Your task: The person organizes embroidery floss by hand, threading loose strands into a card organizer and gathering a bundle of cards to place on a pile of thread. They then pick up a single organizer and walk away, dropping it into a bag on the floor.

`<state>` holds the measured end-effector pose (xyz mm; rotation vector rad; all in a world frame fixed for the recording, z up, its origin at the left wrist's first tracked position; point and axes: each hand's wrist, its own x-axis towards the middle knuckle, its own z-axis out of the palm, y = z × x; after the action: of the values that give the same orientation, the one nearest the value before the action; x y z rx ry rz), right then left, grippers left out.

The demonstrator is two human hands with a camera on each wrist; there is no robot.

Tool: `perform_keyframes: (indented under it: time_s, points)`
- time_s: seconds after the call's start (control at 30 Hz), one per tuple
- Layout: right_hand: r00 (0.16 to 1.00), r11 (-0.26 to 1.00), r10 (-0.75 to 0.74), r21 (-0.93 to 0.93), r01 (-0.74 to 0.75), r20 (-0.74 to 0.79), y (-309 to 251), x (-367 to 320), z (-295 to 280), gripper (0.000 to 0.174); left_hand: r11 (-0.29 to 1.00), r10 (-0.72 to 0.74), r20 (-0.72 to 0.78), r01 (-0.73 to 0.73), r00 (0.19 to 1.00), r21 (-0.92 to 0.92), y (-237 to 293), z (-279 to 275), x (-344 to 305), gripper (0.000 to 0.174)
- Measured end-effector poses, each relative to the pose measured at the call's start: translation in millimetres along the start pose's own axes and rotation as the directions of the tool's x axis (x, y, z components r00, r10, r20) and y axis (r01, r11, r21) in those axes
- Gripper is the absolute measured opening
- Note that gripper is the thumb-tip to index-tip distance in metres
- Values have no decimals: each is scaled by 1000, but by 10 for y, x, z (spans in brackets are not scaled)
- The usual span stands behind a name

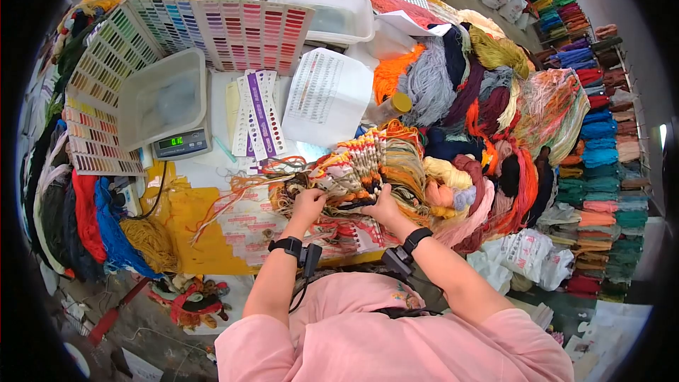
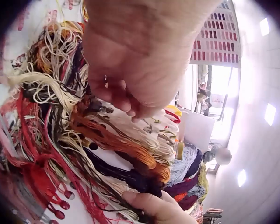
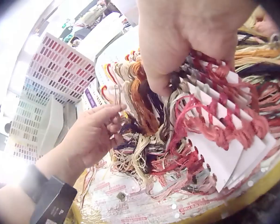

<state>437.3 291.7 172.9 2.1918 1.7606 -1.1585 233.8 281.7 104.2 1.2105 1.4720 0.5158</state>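
Observation:
A stack of white punched cards (image 3: 219, 161), strung with looped thread skeins, lies before me on the table. My right hand (image 1: 385, 206) grips the stack near its middle, thumb on the near face in the right wrist view. Red and pink skeins (image 3: 214, 119) hang from its cards on one side of that hand; orange-brown skeins (image 2: 130, 149) and dark navy ones lie on the other. My left hand (image 1: 310, 205) is at the left end, fingers curled, thumb and forefinger pinching thin thread (image 3: 119, 95). Loose cream thread ends (image 2: 51, 84) spill beside it.
A shade chart (image 1: 258, 32) stands folded behind a scale (image 1: 182, 144) with a plastic tub (image 1: 164, 99) on it. Purple-edged sample cards (image 1: 263, 113) and a white box (image 1: 329, 95) stand ahead. Yarn hanks (image 1: 431, 78) crowd the right side; a lidded jar (image 1: 389, 107) stands among them.

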Motion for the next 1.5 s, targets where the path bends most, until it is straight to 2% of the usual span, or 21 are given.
perform_keyframes:
  time_s: [0.13, 0.17, 0.27, 0.3, 0.33, 0.4, 0.47, 0.53, 0.6, 0.73, 0.8, 0.87, 0.9, 1.03, 1.07, 1.13, 1.2, 1.27, 1.33, 1.4, 1.5]
  points:
    - [990, 990, 119, 63, -124, 78, -184, -43, -75, 92, 961, -274, 28, 273, 961, 41, -348, 36, -92, 22]
    - [996, 997, 63, 49, -66, 61, -147, -19, -55, 91, 982, -162, -152, 175, 975, 72, -474, 92, -174, 30]
    - [998, 998, -37, 55, 34, 53, -31, 10, 9, 90, 983, -179, -387, 150, 905, -106, -236, 99, -452, 38]
    - [997, 996, -29, 88, 22, 76, -56, -15, -9, 90, 995, -59, -475, 14, 878, -97, -307, 212, -464, 38]
    - [996, 993, -22, 121, 11, 90, -71, -20, -41, 90, 993, -27, -464, -29, 885, -114, -242, 260, -532, 38]
    - [977, 959, -205, 185, 213, -61, 175, 86, 148, 88, 975, 84, -436, -164, 896, -149, 11, 338, -534, 40]
    - [990, 969, -142, 201, 143, -20, 131, 68, 121, 85, 989, 51, -317, -93, 947, -118, 71, 509, -420, 49]
    - [992, 982, -124, 140, 123, 3, 103, 58, 115, 81, 917, -68, -91, 27, 993, -397, 227, 541, -360, 59]
    - [989, 982, -143, 129, 139, 25, 155, 87, 128, 78, 883, -104, -40, 73, 994, -463, -169, 772, -164, 63]
    - [988, 973, -150, 183, 140, 45, 63, -42, -24, 74, 786, -419, 202, 465, 885, -408, 237, 326, -380, 55]
    - [985, 975, -170, 148, 165, 20, 154, 27, 53, 72, 847, -396, 234, 452, 888, -280, -412, 361, -266, 38]
    - [994, 987, -79, 144, 68, 73, 129, 24, 26, 68, 845, -261, 132, 292, 956, -448, -1054, 395, -316, 32]
    - [998, 994, -61, 96, 59, 19, 168, 62, 98, 64, 849, -280, 72, 282, 957, -446, -1098, 350, -379, 31]
    - [995, 988, -70, 140, 59, 75, -28, -76, -135, 54, 953, -264, -84, 247, 961, -177, -698, 64, -555, 27]
    - [992, 985, -124, 123, 121, 12, -44, -115, -121, 54, 991, -135, -124, 133, 983, -23, -381, 10, -613, 29]
    - [982, 981, -190, 33, 189, 6, -63, -139, -56, 56, 989, -121, -166, 134, 979, 65, 275, 16, -641, 35]
    - [977, 976, -215, 43, 215, -8, -146, -225, -5, 64, 964, -211, -60, 218, 976, 154, 551, 172, -465, 52]
    - [979, 977, -200, -71, 202, 27, -210, -245, 34, 77, 977, -134, -6, 134, 991, 167, 321, 500, -216, 68]
    - [970, 990, -135, -19, 142, 204, -141, -128, 45, 85, 954, -240, 27, 231, 970, 192, 274, 641, -94, 78]
    - [940, 958, -267, 162, 236, 213, 37, -35, 50, 88, 936, -321, 99, 299, 942, 188, 223, 633, -20, 81]
    - [808, 970, -232, 194, 148, 542, 83, -24, -280, 98, 914, -402, 168, 384, 900, 130, 62, 629, 145, 85]
